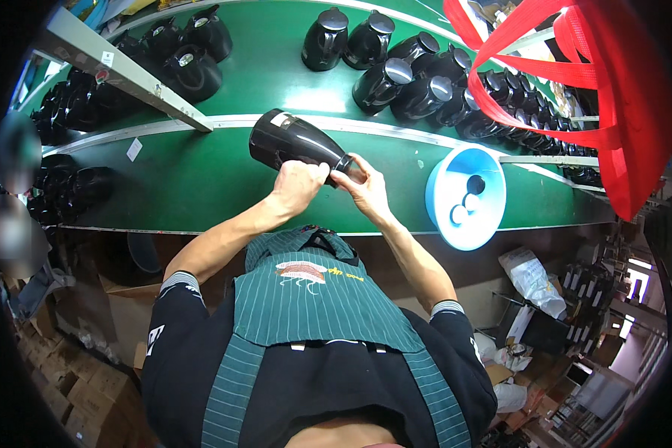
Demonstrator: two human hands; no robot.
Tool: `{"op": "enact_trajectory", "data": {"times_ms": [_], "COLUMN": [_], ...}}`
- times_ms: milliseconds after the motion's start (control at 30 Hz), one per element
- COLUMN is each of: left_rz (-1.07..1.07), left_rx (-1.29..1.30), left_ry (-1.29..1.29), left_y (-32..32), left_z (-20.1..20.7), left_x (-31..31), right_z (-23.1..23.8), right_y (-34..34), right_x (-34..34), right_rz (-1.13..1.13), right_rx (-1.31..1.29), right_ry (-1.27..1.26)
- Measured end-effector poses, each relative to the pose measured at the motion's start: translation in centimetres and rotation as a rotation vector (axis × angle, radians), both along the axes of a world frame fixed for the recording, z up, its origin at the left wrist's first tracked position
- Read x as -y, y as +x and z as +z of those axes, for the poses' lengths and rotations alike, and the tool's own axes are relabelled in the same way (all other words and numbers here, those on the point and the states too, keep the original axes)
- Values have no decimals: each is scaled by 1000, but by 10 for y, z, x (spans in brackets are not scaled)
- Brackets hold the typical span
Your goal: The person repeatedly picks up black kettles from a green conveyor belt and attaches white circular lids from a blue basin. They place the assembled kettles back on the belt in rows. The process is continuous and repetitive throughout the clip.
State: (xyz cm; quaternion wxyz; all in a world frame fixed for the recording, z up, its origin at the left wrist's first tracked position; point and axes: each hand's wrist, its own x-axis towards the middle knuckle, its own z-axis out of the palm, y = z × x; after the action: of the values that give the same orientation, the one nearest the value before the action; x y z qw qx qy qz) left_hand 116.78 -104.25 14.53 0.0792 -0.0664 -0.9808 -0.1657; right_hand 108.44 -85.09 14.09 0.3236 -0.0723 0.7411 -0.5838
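A glossy black jug (295, 138) lies tilted over the green bench in front of me, its wide base up to the left and its narrow end toward my right hand. My left hand (299, 184) is closed in a fist at the jug's near side, apparently on the handle, which the fingers mostly hide. Around the narrow end, my right hand (366, 190) has its thumb and fingers closed. Whether a separate lid or small part is between those fingers cannot be seen. A pale sticker (281, 119) sits near the jug's base.
At right, a light blue basin (470, 235) holds one black and two white round pieces. Several black jugs (384, 81) stand beyond the metal rail; more (190, 72) are at left. A grey post (127, 75) crosses there. A red bag (612, 112) hangs at right.
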Motion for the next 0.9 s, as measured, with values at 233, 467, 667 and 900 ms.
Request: {"op": "enact_trajectory", "data": {"times_ms": [233,467,667,900], "left_rz": [-179,45,272,337], "left_rx": [-171,12,54,-286], "left_ry": [-70,447,987,742], "left_y": [3,-92,-205,-207], "left_z": [-29,-47,-107,-108], "left_x": [7,53,63,95], "right_z": [-28,-98,-164,-186], "right_y": [18,-40,-58,-45], "right_x": [-9,-156,-269,-170], "right_rz": [-356,-344,-253,-133], "right_rx": [711,-879,-355,-573], "right_ry": [-377,1125,1456,1153]}}
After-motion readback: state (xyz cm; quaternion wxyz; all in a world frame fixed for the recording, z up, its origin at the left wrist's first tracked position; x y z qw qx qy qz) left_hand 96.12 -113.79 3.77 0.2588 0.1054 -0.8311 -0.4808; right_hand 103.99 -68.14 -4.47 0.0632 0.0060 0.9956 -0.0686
